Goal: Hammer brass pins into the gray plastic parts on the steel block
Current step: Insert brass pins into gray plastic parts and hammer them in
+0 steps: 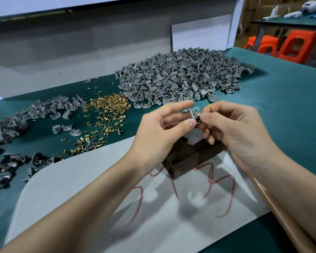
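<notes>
My left hand [164, 128] pinches a small gray plastic part [193, 112] between thumb and fingers, held in the air above the dark steel block [188, 154]. My right hand [230, 125] pinches a brass pin [198, 115] at the part's side, touching it. The block stands on a gray sheet [80, 189] marked with red scribbles. Loose brass pins [106, 114] are scattered on the green table to the left. A large heap of gray plastic parts [181, 77] lies behind my hands. No hammer is in view.
A smaller spread of gray parts [35, 110] and darker ones [2, 170] runs along the left edge. A tan strip [285, 216] lies by my right forearm. A white board [201, 35] leans at the back; orange stools [290, 46] stand far right.
</notes>
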Demonstrator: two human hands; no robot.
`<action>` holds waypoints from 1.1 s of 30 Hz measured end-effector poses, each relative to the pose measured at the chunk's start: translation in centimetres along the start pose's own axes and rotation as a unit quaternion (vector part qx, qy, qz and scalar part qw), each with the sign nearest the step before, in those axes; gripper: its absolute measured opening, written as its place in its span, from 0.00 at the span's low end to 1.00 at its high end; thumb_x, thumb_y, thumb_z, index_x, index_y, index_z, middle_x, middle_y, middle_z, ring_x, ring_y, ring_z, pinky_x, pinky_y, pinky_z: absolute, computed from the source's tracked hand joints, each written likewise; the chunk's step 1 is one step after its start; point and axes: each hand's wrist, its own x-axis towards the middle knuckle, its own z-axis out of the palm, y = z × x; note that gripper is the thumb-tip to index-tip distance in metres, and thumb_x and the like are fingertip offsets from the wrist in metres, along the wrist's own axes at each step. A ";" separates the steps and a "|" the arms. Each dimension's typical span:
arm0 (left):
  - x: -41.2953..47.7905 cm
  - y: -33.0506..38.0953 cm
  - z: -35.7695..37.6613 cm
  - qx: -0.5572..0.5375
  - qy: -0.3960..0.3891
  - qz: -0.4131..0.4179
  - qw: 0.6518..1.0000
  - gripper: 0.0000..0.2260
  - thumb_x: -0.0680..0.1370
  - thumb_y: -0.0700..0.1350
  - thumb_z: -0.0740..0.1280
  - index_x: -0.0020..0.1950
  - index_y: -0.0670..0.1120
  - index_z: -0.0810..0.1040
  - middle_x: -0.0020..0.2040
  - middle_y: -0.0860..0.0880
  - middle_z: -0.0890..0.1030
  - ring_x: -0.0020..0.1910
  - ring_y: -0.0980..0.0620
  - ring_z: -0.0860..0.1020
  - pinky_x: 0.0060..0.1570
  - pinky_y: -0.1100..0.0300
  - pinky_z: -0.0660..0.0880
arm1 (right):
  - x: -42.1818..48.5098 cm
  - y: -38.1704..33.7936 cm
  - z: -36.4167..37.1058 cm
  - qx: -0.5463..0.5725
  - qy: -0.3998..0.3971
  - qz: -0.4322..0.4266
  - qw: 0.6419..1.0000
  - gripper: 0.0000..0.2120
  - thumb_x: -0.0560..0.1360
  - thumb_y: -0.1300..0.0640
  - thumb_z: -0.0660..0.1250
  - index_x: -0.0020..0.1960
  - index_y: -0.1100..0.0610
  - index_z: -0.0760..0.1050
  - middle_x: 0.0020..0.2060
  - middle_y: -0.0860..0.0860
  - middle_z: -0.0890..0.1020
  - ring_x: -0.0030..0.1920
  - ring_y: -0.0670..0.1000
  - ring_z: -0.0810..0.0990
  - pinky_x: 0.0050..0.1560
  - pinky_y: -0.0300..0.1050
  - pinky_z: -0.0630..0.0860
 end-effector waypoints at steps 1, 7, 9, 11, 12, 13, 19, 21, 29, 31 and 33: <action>0.0 0.0 0.0 -0.003 -0.001 0.000 1.000 0.13 0.73 0.34 0.69 0.55 0.47 0.80 0.47 0.49 0.85 0.48 0.55 0.82 0.56 0.61 0.76 | 0.0 0.0 0.0 -0.004 -0.001 0.001 1.000 0.12 0.72 0.70 0.66 0.33 0.59 0.77 0.25 0.53 0.77 0.23 0.47 0.73 0.22 0.35 0.68; -0.1 0.1 0.0 -0.023 -0.010 -0.011 1.000 0.10 0.73 0.33 0.68 0.50 0.46 0.81 0.41 0.53 0.85 0.42 0.59 0.82 0.45 0.69 0.76 | -0.1 0.1 -0.1 -0.035 0.000 -0.010 0.999 0.12 0.72 0.69 0.67 0.33 0.58 0.77 0.24 0.52 0.77 0.23 0.46 0.72 0.21 0.35 0.68; -0.1 0.1 0.0 -0.027 -0.008 -0.012 1.000 0.10 0.73 0.33 0.68 0.50 0.45 0.81 0.40 0.53 0.85 0.41 0.60 0.82 0.44 0.70 0.76 | -0.1 0.1 0.0 -0.042 0.000 -0.015 0.999 0.11 0.72 0.69 0.67 0.34 0.59 0.77 0.23 0.51 0.77 0.22 0.46 0.72 0.21 0.34 0.67; -0.1 0.1 0.1 -0.028 -0.006 -0.011 1.000 0.10 0.73 0.32 0.68 0.50 0.45 0.81 0.41 0.52 0.85 0.41 0.58 0.82 0.44 0.69 0.76 | 0.0 0.1 0.0 -0.054 0.004 -0.024 0.998 0.10 0.72 0.69 0.67 0.34 0.59 0.76 0.23 0.51 0.77 0.22 0.46 0.71 0.21 0.34 0.67; 0.0 0.1 0.1 -0.027 -0.006 -0.010 1.000 0.10 0.73 0.32 0.68 0.50 0.44 0.81 0.41 0.51 0.85 0.41 0.58 0.82 0.45 0.68 0.77 | 0.0 0.1 0.0 -0.066 0.007 -0.030 0.997 0.10 0.72 0.69 0.68 0.34 0.59 0.76 0.23 0.51 0.77 0.22 0.46 0.71 0.21 0.34 0.67; 0.0 0.1 0.1 -0.025 -0.005 -0.009 1.000 0.10 0.73 0.32 0.68 0.50 0.44 0.81 0.41 0.51 0.85 0.41 0.57 0.83 0.46 0.67 0.77 | 0.0 0.1 0.0 -0.079 0.009 -0.039 0.996 0.10 0.71 0.69 0.68 0.34 0.58 0.77 0.23 0.51 0.77 0.22 0.45 0.72 0.21 0.34 0.67; 0.0 0.1 0.1 -0.024 -0.011 -0.013 1.000 0.10 0.73 0.32 0.68 0.51 0.44 0.81 0.42 0.50 0.85 0.42 0.56 0.83 0.48 0.66 0.77 | 0.0 0.2 -0.1 -0.108 0.011 -0.055 0.993 0.11 0.71 0.69 0.67 0.33 0.57 0.77 0.23 0.50 0.78 0.22 0.44 0.72 0.20 0.34 0.67; 0.0 0.2 0.0 -0.028 -0.014 -0.018 0.999 0.11 0.73 0.33 0.68 0.52 0.44 0.80 0.44 0.48 0.85 0.43 0.55 0.83 0.50 0.65 0.77 | 0.0 0.2 -0.1 -0.102 0.012 -0.052 0.993 0.12 0.71 0.69 0.67 0.33 0.56 0.77 0.23 0.50 0.78 0.22 0.44 0.72 0.20 0.33 0.66; 0.1 0.2 0.1 -0.029 -0.005 -0.025 0.999 0.12 0.72 0.33 0.68 0.55 0.41 0.80 0.47 0.45 0.84 0.44 0.55 0.82 0.52 0.64 0.78 | 0.0 0.4 0.1 -0.079 0.018 -0.042 0.996 0.12 0.71 0.69 0.68 0.33 0.57 0.76 0.22 0.50 0.77 0.21 0.43 0.71 0.20 0.32 0.65; 0.1 0.1 0.1 -0.025 -0.002 -0.025 0.999 0.11 0.72 0.33 0.69 0.52 0.42 0.81 0.44 0.46 0.85 0.43 0.54 0.83 0.51 0.64 0.78 | 0.0 0.5 0.1 -0.074 0.019 -0.036 0.996 0.11 0.71 0.69 0.68 0.33 0.57 0.76 0.22 0.50 0.77 0.21 0.43 0.71 0.20 0.32 0.65; 0.1 0.1 0.1 -0.022 -0.001 -0.022 1.000 0.10 0.72 0.33 0.69 0.50 0.44 0.81 0.42 0.49 0.85 0.42 0.55 0.83 0.48 0.66 0.78 | 0.0 0.5 0.1 -0.071 0.018 -0.034 0.997 0.11 0.71 0.69 0.68 0.33 0.58 0.76 0.22 0.50 0.77 0.21 0.43 0.71 0.20 0.32 0.65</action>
